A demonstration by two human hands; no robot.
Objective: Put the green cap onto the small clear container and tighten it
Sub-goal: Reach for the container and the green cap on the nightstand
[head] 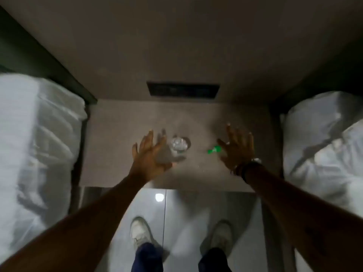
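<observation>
A small clear container (179, 147) stands upright and uncapped in the middle of a grey bedside tabletop (117, 138). My left hand (150, 154) hovers just left of it, fingers spread, palm turned towards the container, holding nothing. The green cap (214, 149) lies on the tabletop to the container's right. My right hand (236, 149) is spread open just right of the cap, thumb close to it, not gripping it. The view is blurred by motion.
A bed with white linen (37, 146) flanks the table on the left, another (324, 146) on the right. A dark rectangular panel (182, 90) sits in the wall behind. My white shoes (140, 231) stand on a glossy tiled floor below the table's front edge.
</observation>
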